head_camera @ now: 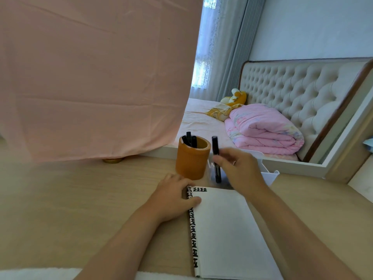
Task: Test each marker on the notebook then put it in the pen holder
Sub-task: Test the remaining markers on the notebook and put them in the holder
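Observation:
An open notebook with a white page and a black-and-white patterned spine lies on the wooden desk. Black marks run along the page's top left. My left hand rests on the notebook's upper left corner, thumb on the page. My right hand holds a black marker upright, just right of the brown pen holder. Three black markers stand in the holder.
A white plastic tray sits behind my right hand. A pink cloth hangs over the desk's back left. A mirror at the back right reflects a bed with a folded pink quilt.

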`<control>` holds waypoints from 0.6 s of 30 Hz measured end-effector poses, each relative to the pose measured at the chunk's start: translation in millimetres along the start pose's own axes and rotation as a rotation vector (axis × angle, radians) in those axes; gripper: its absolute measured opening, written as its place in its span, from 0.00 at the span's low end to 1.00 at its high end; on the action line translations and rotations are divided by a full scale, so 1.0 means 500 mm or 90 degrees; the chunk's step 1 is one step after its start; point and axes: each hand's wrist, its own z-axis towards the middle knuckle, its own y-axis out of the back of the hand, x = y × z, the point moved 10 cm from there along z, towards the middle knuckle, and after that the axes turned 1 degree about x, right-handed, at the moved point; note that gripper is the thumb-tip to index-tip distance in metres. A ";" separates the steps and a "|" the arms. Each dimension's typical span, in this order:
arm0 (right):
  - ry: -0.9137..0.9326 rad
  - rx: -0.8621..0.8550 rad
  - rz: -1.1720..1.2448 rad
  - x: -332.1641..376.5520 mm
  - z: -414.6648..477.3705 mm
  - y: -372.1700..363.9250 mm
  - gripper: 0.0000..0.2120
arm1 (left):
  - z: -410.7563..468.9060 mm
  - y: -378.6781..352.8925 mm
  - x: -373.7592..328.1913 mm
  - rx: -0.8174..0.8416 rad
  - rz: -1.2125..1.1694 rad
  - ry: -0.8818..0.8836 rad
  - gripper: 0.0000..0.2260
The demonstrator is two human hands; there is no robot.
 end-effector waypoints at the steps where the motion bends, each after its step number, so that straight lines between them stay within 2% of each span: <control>1: -0.012 -0.024 0.018 0.009 0.016 0.009 0.07 | 0.000 0.000 -0.001 0.000 0.005 0.000 0.25; 5: -0.022 -0.095 0.043 0.054 0.100 0.034 0.07 | -0.002 0.002 0.002 -0.008 -0.019 0.002 0.26; 8: -0.016 -0.093 0.032 0.073 0.158 0.020 0.10 | -0.002 0.003 0.004 -0.016 -0.019 -0.003 0.25; 10: -0.010 -0.047 -0.023 0.077 0.184 -0.009 0.11 | 0.000 0.003 0.006 -0.017 -0.018 -0.005 0.25; 14: -0.044 0.131 -0.190 0.039 0.205 -0.094 0.08 | 0.002 0.005 0.007 -0.023 -0.013 -0.004 0.24; 18: -0.099 0.213 -0.294 -0.013 0.204 -0.125 0.10 | 0.000 0.007 0.002 -0.033 0.006 -0.009 0.24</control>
